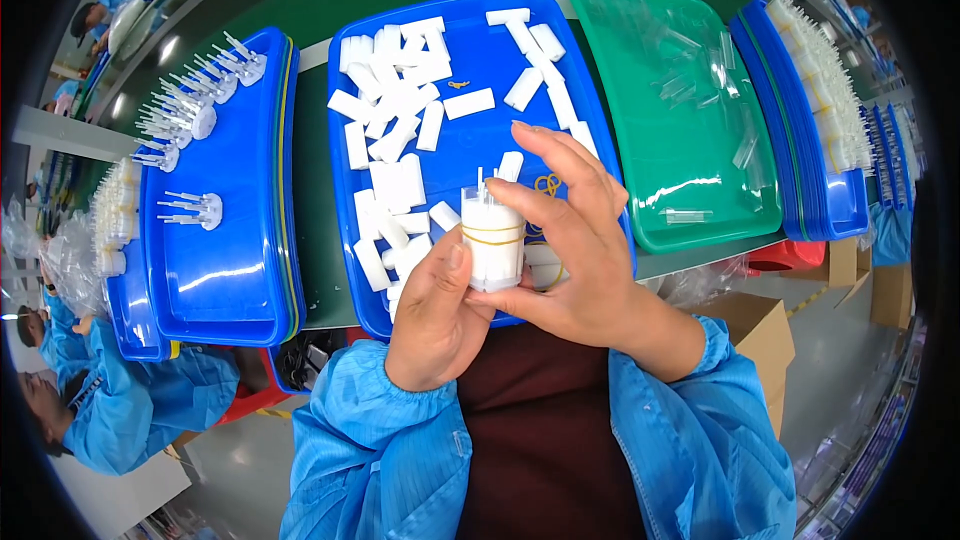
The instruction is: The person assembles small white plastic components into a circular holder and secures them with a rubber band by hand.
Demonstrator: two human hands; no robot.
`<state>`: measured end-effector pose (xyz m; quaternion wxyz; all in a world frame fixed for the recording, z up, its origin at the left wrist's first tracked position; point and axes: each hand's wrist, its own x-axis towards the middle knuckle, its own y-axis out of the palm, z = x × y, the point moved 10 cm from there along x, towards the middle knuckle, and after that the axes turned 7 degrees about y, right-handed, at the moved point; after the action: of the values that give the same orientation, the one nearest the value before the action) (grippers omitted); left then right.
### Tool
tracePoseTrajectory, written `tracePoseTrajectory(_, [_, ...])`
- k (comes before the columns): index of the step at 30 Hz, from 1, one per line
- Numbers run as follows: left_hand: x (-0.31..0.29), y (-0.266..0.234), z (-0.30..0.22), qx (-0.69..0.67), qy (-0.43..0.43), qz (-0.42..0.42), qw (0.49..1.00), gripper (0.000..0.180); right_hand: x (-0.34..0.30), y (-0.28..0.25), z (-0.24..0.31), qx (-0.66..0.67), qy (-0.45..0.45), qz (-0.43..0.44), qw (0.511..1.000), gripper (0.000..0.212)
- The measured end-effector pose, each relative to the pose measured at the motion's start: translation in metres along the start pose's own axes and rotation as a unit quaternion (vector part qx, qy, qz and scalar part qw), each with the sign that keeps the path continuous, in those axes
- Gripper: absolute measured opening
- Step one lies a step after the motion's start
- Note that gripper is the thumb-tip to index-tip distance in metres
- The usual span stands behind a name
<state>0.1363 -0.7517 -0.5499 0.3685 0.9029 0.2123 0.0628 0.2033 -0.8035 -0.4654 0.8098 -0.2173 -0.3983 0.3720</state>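
Note:
Above the near side of a blue tray point(480, 155) I hold a banded white cylinder bundle point(495, 258) upright. A yellow rubber band circles its middle, thin pins stick out at the top, and a clear piece shows at its upper edge. My left hand point(432, 318) grips its lower left side with thumb and fingers. My right hand point(580, 250) is closed on it too, thumb at the base and index finger at the top by the pins; the other fingers are raised. Many loose white cylinders point(400, 70) lie in the tray, and yellow rubber bands point(548, 185) lie behind my right hand.
On the left, stacked blue trays point(225, 285) carry white pin holders point(205, 210). To the right a green tray point(640, 155) holds clear plastic sleeves point(690, 215). Beyond it, a blue tray stack holds finished-looking white bundles point(820, 80). A co-worker in blue point(150, 400) sits at left; a cardboard box point(755, 340) stands at right.

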Motion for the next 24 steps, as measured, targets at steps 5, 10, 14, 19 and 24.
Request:
tracePoseTrajectory(5, [0.0002,-0.0007,0.0025,-0.034,0.007,0.054,0.998,0.054,0.0001,0.0023,-0.0021,0.062,0.031,-0.011,0.998,0.080])
tracePoseTrajectory(10, [0.0005,0.0004,0.0028,-0.043,-0.001,0.052,0.998,0.052,0.0001,0.0044,-0.0034,0.038,0.025,0.013,0.999,0.092])
tracePoseTrajectory(14, [-0.0031,-0.0011,0.0049,-0.088,-0.027,0.017,0.996,0.050,0.0011,0.0071,-0.0026,0.057,0.031,0.033,0.997,0.093])
tracePoseTrajectory(19, [-0.0017,-0.0008,0.0033,-0.106,-0.009,0.040,0.994,0.048,-0.0009,0.0101,-0.0060,0.075,0.040,0.024,0.996,0.089])
tracePoseTrajectory(24, [-0.0012,-0.0012,0.0057,-0.106,-0.013,0.043,0.993,0.047,-0.0007,0.0046,-0.0050,0.038,0.026,0.008,0.999,0.085])
